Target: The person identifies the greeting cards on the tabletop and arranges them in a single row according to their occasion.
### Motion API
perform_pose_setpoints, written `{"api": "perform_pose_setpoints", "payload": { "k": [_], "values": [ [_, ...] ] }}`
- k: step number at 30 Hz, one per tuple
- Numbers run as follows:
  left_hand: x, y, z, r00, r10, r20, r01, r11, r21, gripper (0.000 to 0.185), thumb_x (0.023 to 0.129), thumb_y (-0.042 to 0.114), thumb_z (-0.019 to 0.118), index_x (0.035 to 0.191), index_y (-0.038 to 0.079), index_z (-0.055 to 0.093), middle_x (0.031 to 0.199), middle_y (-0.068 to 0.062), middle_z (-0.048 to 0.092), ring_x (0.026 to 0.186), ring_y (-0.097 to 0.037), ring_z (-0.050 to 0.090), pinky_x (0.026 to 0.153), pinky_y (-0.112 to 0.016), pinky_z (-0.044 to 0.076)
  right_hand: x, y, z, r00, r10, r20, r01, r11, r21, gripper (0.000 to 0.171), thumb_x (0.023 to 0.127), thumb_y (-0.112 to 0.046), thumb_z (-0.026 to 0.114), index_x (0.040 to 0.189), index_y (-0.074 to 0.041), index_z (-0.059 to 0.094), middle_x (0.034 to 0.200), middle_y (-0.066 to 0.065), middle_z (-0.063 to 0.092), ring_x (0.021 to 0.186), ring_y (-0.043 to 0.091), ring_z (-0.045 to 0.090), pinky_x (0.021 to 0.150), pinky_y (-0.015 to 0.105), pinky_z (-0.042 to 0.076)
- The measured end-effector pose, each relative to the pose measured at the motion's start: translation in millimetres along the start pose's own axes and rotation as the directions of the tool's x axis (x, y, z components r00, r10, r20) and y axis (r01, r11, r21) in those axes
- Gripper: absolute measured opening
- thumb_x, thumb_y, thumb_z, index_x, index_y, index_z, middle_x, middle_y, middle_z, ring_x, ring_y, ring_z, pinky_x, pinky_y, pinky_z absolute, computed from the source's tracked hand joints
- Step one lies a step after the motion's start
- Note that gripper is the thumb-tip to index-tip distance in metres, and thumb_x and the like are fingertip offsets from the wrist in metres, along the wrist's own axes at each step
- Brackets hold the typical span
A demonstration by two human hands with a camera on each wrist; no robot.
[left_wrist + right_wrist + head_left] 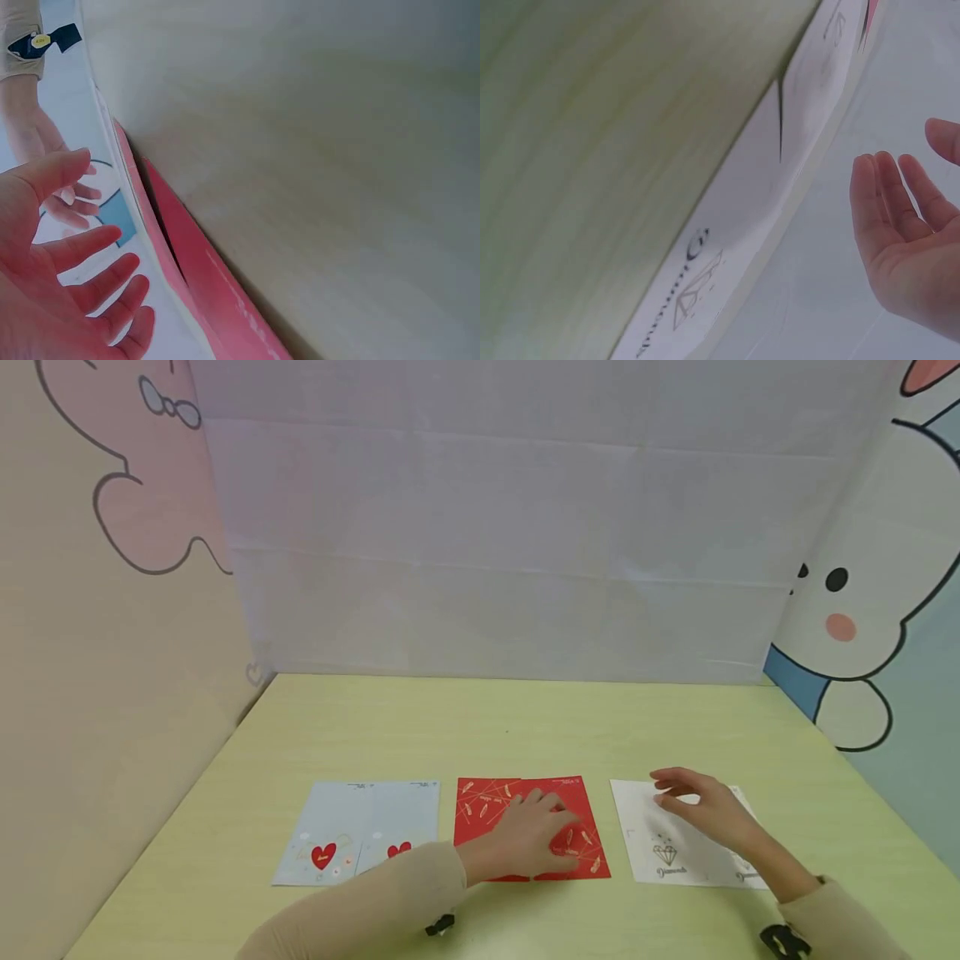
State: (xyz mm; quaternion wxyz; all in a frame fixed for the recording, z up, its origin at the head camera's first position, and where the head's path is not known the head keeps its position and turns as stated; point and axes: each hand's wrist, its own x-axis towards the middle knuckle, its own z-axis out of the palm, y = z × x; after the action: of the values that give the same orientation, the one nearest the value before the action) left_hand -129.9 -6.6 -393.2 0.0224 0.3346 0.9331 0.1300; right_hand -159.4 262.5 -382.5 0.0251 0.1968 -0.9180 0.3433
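My left hand [525,839] hovers low over a red card [589,814] with gold line drawings, its fingers spread and holding nothing. In the left wrist view the red card's two panels [217,292] lie side by side, with a narrow gap at their front edge. To the right, my right hand [705,814] is held above a white card [641,818] printed with diamonds and lettering, fingers loosely bent and nothing in them. A slit between the white card's panels [742,176] shows in the right wrist view. The right hand partly hides this card's right panel.
A pale blue card [337,814] with red hearts lies on the left, partly behind the left sleeve [375,893]. All three cards lie in a row on the light yellow-green table [480,718]. A white sheet [495,527] hangs behind the table, and printed walls flank it.
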Motion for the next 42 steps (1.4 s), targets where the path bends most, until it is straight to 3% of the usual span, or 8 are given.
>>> {"api": "perform_pose_setpoints", "payload": {
  "k": [5,8,13,19,30,42],
  "values": [
    [-11.6,-8.8,-7.5,1.000,-0.026,-0.009,0.025,1.000,-0.016,0.052,0.073,0.046,0.067,0.117,0.022,0.056,0.107,0.007,0.048,0.098,-0.010,0.041,0.083,-0.035,0.037,2.3,-9.2,10.0,1.000,-0.018,0.018,0.018,1.000,-0.002,0.035,0.081,-0.014,0.064,0.112,0.001,0.055,0.105,0.013,0.058,0.088,0.025,0.056,0.068,0.032,0.047],
    [-17.4,-15.5,-14.7,0.999,-0.053,-0.006,0.053,0.998,0.032,0.056,0.072,0.046,0.068,0.119,0.020,0.054,0.110,0.004,0.048,0.102,-0.013,0.041,0.084,-0.037,0.036,4.0,-16.1,17.1,0.998,-0.052,0.047,0.052,0.999,0.012,0.037,0.080,-0.014,0.065,0.113,0.001,0.055,0.106,0.012,0.057,0.090,0.026,0.055,0.067,0.030,0.048],
    [-29.0,-30.4,-24.7,0.996,-0.088,-0.013,0.089,0.987,0.135,0.063,0.070,0.047,0.069,0.123,0.017,0.051,0.112,0.001,0.049,0.102,-0.016,0.043,0.083,-0.036,0.036,6.9,-23.5,30.1,0.982,-0.145,0.117,0.144,0.989,0.018,0.039,0.080,-0.015,0.065,0.114,0.001,0.054,0.108,0.011,0.057,0.093,0.027,0.054,0.071,0.036,0.048],
    [-41.0,-46.2,-31.6,0.991,-0.137,-0.002,0.136,0.975,0.175,0.065,0.069,0.049,0.068,0.122,0.015,0.052,0.109,-0.002,0.050,0.098,-0.018,0.044,0.081,-0.037,0.037,9.5,-30.0,43.8,0.949,-0.241,0.202,0.250,0.968,-0.016,0.045,0.079,-0.021,0.067,0.116,0.000,0.053,0.111,0.010,0.055,0.099,0.029,0.051,0.077,0.044,0.044],
    [-47.0,-60.8,-25.1,0.978,-0.196,0.075,0.173,0.957,0.234,0.079,0.063,0.054,0.069,0.128,0.016,0.046,0.118,-0.002,0.048,0.106,-0.019,0.042,0.084,-0.038,0.035,12.1,-43.9,59.2,0.925,-0.156,0.347,0.187,0.981,-0.059,0.074,0.072,-0.042,0.069,0.127,-0.001,0.042,0.123,0.009,0.045,0.112,0.028,0.041,0.088,0.046,0.036],
    [-48.0,-63.5,-19.5,0.981,-0.182,0.071,0.165,0.967,0.196,0.080,0.062,0.055,0.070,0.128,0.016,0.044,0.112,-0.001,0.049,0.100,-0.018,0.043,0.080,-0.038,0.035,12.3,-46.7,62.9,0.911,-0.177,0.373,0.239,0.963,-0.127,0.076,0.072,-0.044,0.068,0.129,-0.002,0.040,0.121,0.007,0.044,0.109,0.023,0.040,0.086,0.043,0.038]
  ]
}}
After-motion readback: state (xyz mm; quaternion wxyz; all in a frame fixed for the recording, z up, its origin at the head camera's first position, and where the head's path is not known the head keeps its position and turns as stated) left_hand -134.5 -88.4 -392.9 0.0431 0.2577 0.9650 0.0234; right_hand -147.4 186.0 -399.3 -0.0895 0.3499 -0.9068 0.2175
